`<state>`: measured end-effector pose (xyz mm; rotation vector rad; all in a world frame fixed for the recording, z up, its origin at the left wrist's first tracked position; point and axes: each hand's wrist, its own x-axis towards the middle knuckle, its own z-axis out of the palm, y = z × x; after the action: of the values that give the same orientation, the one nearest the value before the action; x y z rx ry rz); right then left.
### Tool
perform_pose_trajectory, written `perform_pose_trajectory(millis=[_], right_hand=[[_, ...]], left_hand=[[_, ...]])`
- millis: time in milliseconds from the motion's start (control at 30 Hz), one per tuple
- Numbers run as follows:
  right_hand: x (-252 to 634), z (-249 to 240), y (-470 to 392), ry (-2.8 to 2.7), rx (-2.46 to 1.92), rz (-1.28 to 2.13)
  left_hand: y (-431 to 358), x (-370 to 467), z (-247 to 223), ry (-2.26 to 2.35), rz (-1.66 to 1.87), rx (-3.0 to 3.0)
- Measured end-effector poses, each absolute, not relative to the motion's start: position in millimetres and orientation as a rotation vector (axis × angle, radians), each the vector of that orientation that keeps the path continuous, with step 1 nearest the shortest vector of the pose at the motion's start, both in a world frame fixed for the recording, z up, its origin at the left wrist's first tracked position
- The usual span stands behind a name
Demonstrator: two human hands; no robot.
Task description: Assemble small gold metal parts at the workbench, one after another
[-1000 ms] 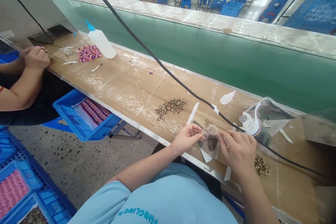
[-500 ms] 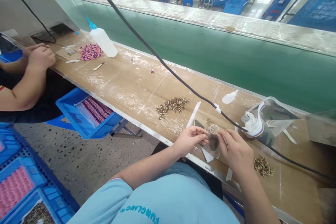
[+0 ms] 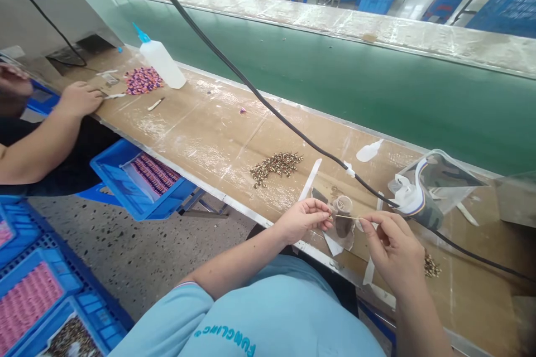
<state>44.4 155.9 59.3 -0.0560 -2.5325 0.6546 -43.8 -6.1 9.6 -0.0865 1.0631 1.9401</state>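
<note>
My left hand [image 3: 305,221] is closed in a pinch on a small brownish piece [image 3: 330,217], too small to make out clearly. In my right hand [image 3: 396,244], thumb and forefinger grip the end of a thin pale stick [image 3: 347,217]. Its other tip reaches across to the piece at my left fingertips. Just beyond and beneath the stick stands a small clear cup [image 3: 343,204] near a dark patch [image 3: 344,227] on the bench. A pile of small black-and-gold pieces [image 3: 276,167] lies to the left, and a smaller pile [image 3: 431,266] is partly hidden behind my right hand.
A black cable [image 3: 251,86] crosses above the brown-covered bench [image 3: 201,134]. A camouflage pouch [image 3: 429,195] lies at right. Toward the left are a white squeeze bottle [image 3: 163,66], pink-and-purple pieces [image 3: 143,81], a co-worker's hand [image 3: 79,99] and a blue crate [image 3: 121,187].
My right hand has moved right, away from my left hand, and the thin stick now shows between them. The co-worker's hands have moved apart.
</note>
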Motion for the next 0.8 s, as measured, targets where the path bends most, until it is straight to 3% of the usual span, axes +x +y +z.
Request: perform_pose_trajectory(millis=[500, 800], right_hand=[[44, 59, 152, -2.601, 0.001, 0.587], [41, 68, 145, -2.583, 0.251, 0.461]], left_hand=[[-8, -43, 8, 1.112, 1.912, -0.017], [-7, -42, 8, 1.126, 1.912, -0.027]])
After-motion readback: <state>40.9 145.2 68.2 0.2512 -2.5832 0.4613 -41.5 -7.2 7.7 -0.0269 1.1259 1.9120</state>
